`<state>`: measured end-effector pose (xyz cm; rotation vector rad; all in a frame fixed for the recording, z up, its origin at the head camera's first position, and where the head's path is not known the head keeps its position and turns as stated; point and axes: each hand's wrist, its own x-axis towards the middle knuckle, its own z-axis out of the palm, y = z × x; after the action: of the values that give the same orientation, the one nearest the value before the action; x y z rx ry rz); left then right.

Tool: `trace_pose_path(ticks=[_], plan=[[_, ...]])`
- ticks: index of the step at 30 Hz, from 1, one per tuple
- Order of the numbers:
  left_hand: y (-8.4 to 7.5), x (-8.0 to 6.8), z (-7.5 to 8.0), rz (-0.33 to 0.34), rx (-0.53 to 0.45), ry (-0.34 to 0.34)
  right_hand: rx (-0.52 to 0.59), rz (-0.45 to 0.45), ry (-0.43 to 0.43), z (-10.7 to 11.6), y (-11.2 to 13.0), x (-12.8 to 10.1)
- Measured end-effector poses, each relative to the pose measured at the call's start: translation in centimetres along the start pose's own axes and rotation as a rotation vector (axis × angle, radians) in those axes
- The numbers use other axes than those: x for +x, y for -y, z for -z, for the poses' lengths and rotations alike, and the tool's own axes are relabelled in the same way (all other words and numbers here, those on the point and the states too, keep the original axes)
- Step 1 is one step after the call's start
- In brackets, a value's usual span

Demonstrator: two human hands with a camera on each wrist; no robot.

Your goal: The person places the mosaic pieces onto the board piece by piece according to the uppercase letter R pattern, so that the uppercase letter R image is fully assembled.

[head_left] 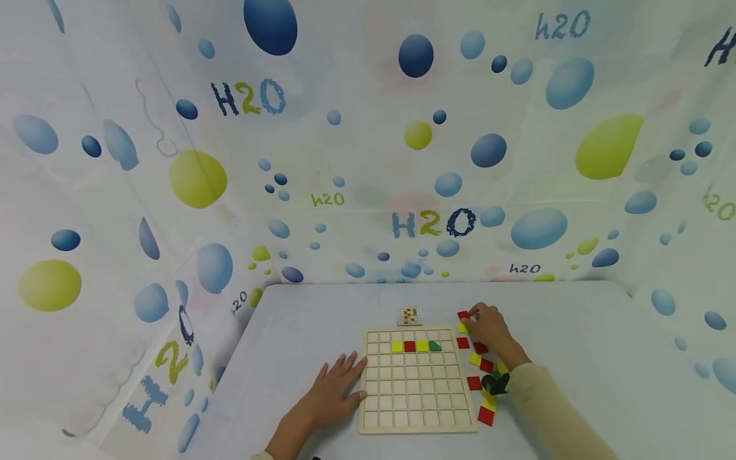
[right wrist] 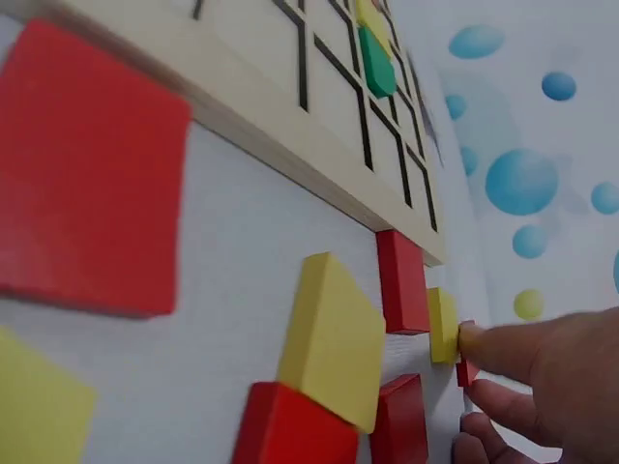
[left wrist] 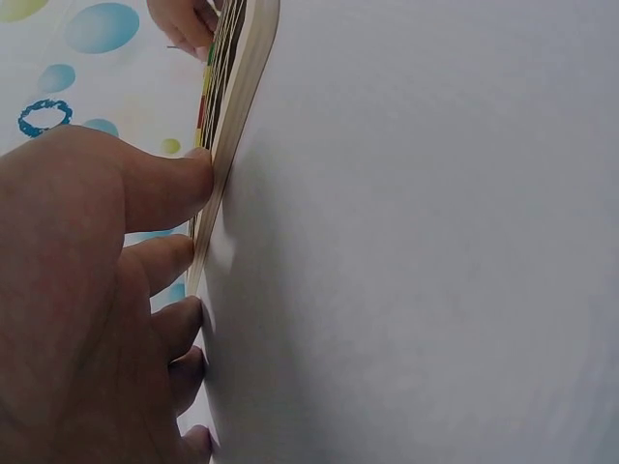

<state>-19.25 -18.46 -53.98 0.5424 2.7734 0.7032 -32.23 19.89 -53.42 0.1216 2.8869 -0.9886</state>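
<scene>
A wooden grid board (head_left: 411, 386) lies on the table, with two yellow tiles, a red tile (head_left: 409, 346) and a green piece with a rounded corner (head_left: 434, 346) in one row near its far side. My left hand (head_left: 333, 391) rests at the board's left edge, fingers spread; in the left wrist view its thumb (left wrist: 169, 188) touches the wooden rim. Past the board's far right corner, my right hand (head_left: 491, 327) pinches a red square tile (head_left: 462, 314) by its side. A yellow tile (right wrist: 442, 326) stands close beside those fingertips in the right wrist view.
Several loose red and yellow tiles (head_left: 485, 416) are scattered along the board's right side. Dark green pieces (head_left: 496, 383) lie among them, near the right sleeve. A small pattern card (head_left: 409, 315) sits beyond the board's far edge. A printed curtain (head_left: 368, 160) hangs behind the table.
</scene>
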Motion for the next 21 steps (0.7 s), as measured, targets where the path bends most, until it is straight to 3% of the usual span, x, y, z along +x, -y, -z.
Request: trace_pose_path(ticks=[7,11,15,21], plan=[[0.0,0.0,0.0,-0.004,-0.002,0.006,-0.012,-0.021,-0.031,-0.4,0.6,0.8],[0.1,0.0,0.0,-0.004,-0.003,0.004,-0.041,0.064,-0.047,-1.2,0.9,1.3],[0.0,-0.1,0.1,-0.004,-0.009,0.002,-0.033,0.158,-0.004,-1.6,0.9,1.4],[0.1,-0.2,0.1,0.003,0.002,0.005,-0.001,0.223,0.054,-1.4,0.1,0.5]])
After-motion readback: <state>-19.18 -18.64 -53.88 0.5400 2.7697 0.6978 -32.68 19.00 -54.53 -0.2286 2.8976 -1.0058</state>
